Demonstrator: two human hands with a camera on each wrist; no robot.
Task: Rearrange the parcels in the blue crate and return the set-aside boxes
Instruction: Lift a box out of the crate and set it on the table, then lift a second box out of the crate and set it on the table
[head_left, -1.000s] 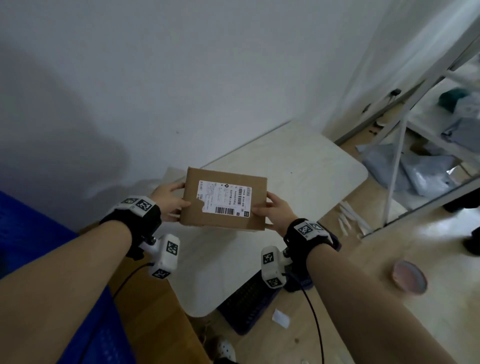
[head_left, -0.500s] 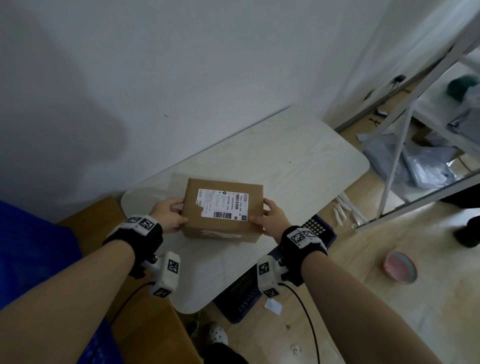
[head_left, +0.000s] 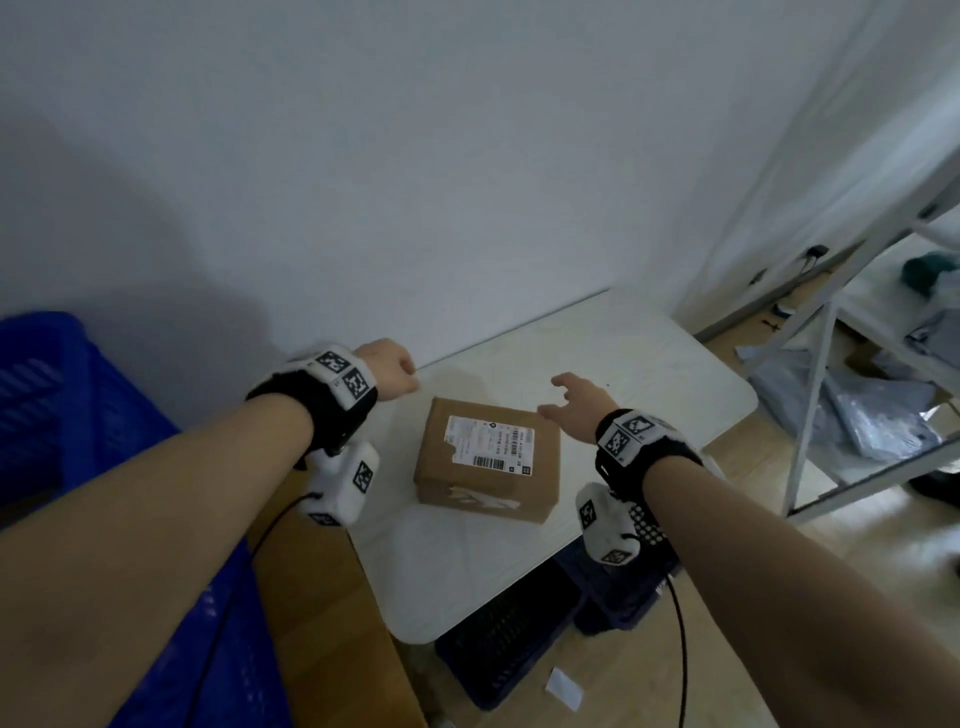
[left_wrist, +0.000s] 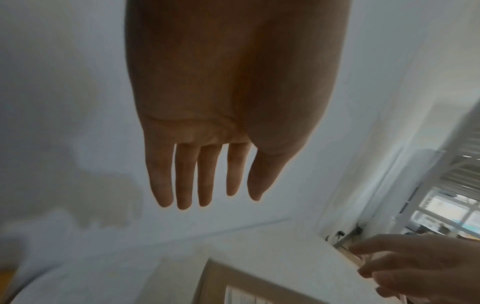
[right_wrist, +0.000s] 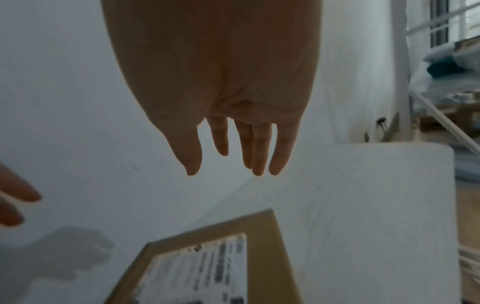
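A brown cardboard box (head_left: 488, 460) with a white shipping label lies flat on the white table (head_left: 639, 374), free of both hands. My left hand (head_left: 392, 369) hovers above and left of the box, fingers straight and empty (left_wrist: 205, 174). My right hand (head_left: 574, 402) hangs just right of the box's far corner, fingers relaxed and holding nothing (right_wrist: 233, 148). The box's corner shows in the left wrist view (left_wrist: 249, 288) and its labelled top (right_wrist: 207, 265) in the right wrist view. The blue crate (head_left: 62, 415) stands at the left, its inside hidden.
A dark blue mesh basket (head_left: 524, 634) sits under the table's near edge. A white metal shelf rack (head_left: 821, 395) with grey mailer bags (head_left: 862, 415) stands at the right. A white wall runs behind the table. A wooden surface (head_left: 322, 613) lies between crate and table.
The box went down onto the table and both hands let go of it. They have lifted away to either side, fingers spread.
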